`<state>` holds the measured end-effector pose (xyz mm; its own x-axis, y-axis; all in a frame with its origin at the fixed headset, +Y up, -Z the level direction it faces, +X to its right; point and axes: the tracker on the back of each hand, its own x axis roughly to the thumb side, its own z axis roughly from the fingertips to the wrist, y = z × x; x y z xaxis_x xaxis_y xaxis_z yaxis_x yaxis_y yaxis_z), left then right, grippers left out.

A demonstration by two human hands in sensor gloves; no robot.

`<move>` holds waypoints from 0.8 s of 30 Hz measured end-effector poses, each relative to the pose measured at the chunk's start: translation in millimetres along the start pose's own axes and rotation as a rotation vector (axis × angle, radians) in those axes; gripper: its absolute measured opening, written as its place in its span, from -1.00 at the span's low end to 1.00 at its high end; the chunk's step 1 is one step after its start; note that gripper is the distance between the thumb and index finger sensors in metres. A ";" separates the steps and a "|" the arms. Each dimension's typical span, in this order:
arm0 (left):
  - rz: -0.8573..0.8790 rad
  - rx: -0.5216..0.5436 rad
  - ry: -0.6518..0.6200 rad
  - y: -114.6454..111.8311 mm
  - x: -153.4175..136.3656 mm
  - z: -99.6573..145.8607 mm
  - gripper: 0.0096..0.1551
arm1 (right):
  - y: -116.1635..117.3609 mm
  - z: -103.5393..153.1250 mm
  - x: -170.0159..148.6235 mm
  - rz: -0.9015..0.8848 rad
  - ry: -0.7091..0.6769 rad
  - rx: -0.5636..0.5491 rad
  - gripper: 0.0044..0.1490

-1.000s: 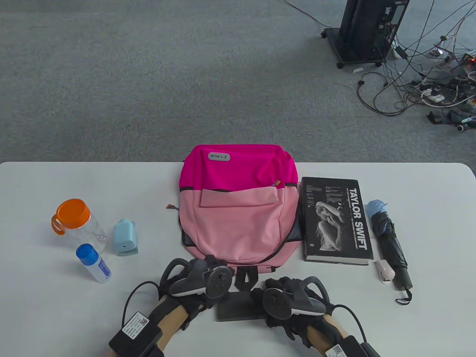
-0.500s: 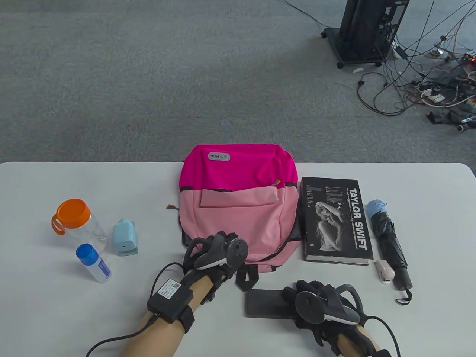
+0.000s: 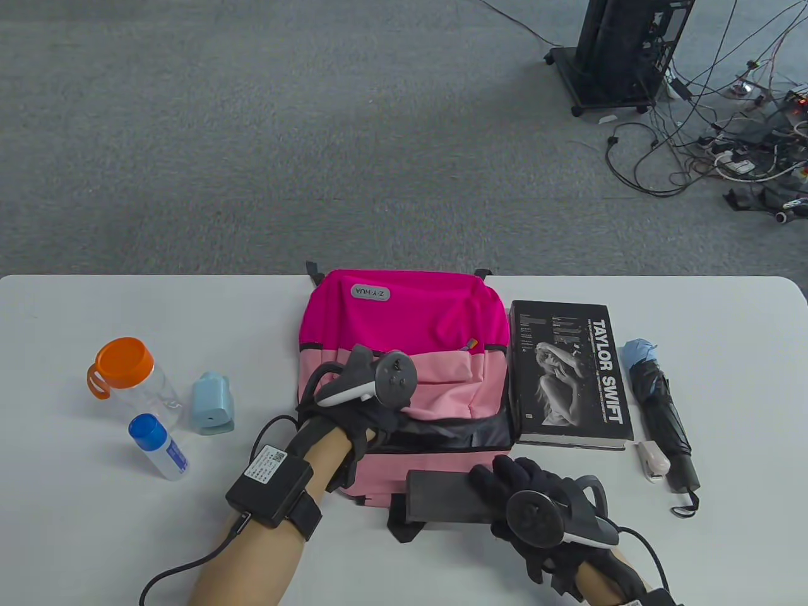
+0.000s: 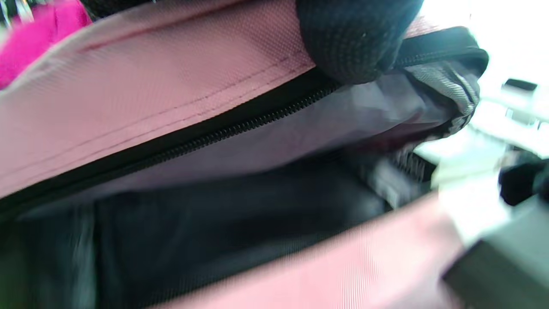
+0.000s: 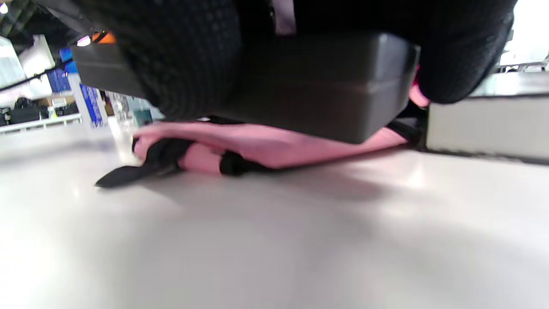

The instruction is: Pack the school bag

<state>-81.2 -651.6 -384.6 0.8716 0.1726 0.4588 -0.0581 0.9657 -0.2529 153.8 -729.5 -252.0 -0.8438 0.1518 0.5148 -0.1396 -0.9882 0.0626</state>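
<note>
Your left hand (image 3: pixel 363 404) grips the upper lip of the two-tone pink fabric backpack (image 3: pixel 404 328) and lifts it, so the main compartment gapes toward the table's near edge; the left wrist view shows a gloved fingertip (image 4: pixel 356 38) pressed on the pink panel just above the black zipper (image 4: pixel 240 124), with grey lining and a dark interior below. Your right hand (image 3: pixel 536 505) holds a flat, dark grey rectangular case (image 3: pixel 448 495), thumb and fingers wrapped round its right end; the right wrist view shows it clear of the white table (image 5: pixel 274 240). Key relation: the opening lies just beyond the case, toward the table's far edge. The case's long axis runs left to right, roughly parallel to the zipper mouth, so it probably enters broadside with a short forward push. The right hand is the nearer and already loaded. The backpack lies flat at mid-table, its base touching the far edge, hot pink at the far end, pale pink nearer, black straps (image 3: pixel 404 530) trailing under the case. Likely risk: the case's far edge catching the lower lip.
</note>
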 end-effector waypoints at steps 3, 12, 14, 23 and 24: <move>-0.048 0.240 0.007 33.0 8.1 10.8 -0.54 | -7.0 -17.3 6.5 0.038 0.000 -0.027 -0.01; -0.061 0.451 0.024 67.7 13.8 28.7 -0.54 | -6.2 -108.3 16.0 0.064 0.047 -0.011 -0.02; -0.055 0.461 0.016 70.0 13.1 30.9 -0.54 | -3.3 -130.3 17.5 0.097 0.076 0.008 -0.04; 0.025 0.382 0.006 86.8 10.8 37.1 -0.52 | 24.9 -191.1 12.3 0.341 0.185 -0.045 -0.13; 0.026 0.382 0.007 86.5 10.4 36.7 -0.52 | 28.6 -196.7 8.6 0.348 0.197 -0.057 -0.13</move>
<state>-95.0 -559.2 -370.5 0.8707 0.1982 0.4501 -0.2564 0.9639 0.0717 40.6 -752.7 -413.9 -0.9281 -0.1850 0.3230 0.1476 -0.9795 -0.1371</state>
